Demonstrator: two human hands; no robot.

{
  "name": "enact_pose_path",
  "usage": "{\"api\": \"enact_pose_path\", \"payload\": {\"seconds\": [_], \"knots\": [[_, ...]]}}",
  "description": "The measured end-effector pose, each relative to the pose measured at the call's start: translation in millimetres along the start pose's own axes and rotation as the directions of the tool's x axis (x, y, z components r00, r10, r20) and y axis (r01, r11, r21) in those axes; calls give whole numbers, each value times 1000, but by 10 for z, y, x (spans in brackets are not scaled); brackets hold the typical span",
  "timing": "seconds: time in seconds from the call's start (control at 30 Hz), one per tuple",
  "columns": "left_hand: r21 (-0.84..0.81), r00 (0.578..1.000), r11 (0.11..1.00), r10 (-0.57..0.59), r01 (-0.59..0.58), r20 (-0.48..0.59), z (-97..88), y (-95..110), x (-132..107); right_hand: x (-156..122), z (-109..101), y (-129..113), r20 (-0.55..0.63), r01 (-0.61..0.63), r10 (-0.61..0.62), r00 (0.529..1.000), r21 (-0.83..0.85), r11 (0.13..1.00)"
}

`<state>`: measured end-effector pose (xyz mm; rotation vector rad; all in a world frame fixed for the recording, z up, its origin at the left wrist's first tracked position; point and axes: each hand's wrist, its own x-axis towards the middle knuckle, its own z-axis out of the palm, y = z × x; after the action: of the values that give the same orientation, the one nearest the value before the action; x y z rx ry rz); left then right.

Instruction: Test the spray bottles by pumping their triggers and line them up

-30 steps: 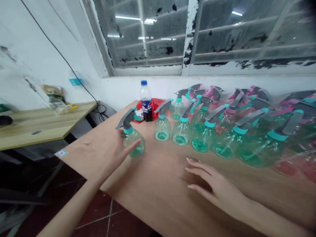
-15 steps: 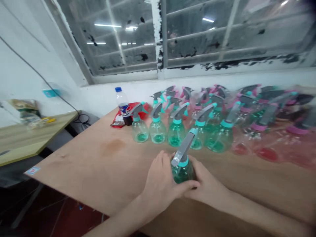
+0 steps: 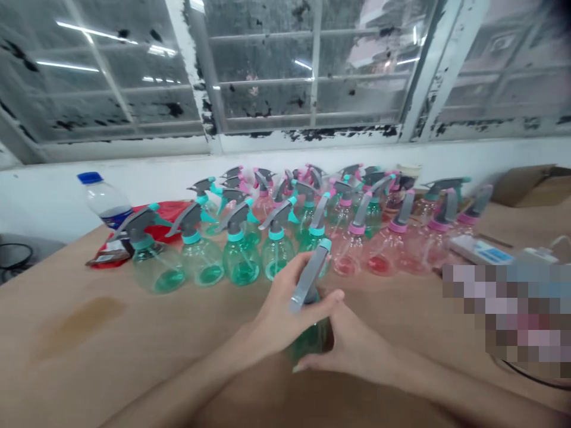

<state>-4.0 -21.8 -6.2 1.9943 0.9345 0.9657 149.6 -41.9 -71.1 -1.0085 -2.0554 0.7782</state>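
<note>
A green spray bottle point(image 3: 309, 278) with a grey trigger head stands out in front of me between my hands. My left hand point(image 3: 281, 312) wraps round its neck, thumb crossing over the front below the head. Lower down, my right hand point(image 3: 357, 342) curves round the bottle's right side, its thumb reaching across the near side of the body; its other fingers are partly hidden. Just beyond, a row of green spray bottles point(image 3: 241, 264) with turquoise collars continues to the right as pink spray bottles point(image 3: 381, 255), with several more behind.
At the left of the wooden table point(image 3: 156, 339) stand a blue-capped drink bottle point(image 3: 104, 199) and a red bag point(image 3: 172, 214). To the right lie a white box point(image 3: 479, 249) and a blurred-out patch. A cardboard box point(image 3: 530, 184) is at the back right, below the barred window.
My view has swung to the right and closer to the row. My left hand has shifted up to the bottle's neck, while my right hand sits lower on its body.
</note>
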Motion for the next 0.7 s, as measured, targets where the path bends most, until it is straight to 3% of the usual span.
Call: {"api": "enact_pose_path", "payload": {"seconds": [0.1,0.27,0.37,0.53,0.7], "knots": [[-42,999,999,22,-23,-26,22,-52,54,32,17,78,-8,-7,8,1000,62,998],[75,999,997,26,-24,-29,-53,-28,65,37,85,212,-16,-11,13,1000,127,992],[54,999,999,3,0,-41,-56,12,68,39,111,251,-23,-3,6,1000,128,992],[4,998,1000,-23,23,-58,-72,-4,85,-2,-5,346,54,78,-74,996,-69,995],[33,997,998,-42,45,-69,-199,-61,129,-176,-217,550,141,53,-4,990,-341,938]]}}
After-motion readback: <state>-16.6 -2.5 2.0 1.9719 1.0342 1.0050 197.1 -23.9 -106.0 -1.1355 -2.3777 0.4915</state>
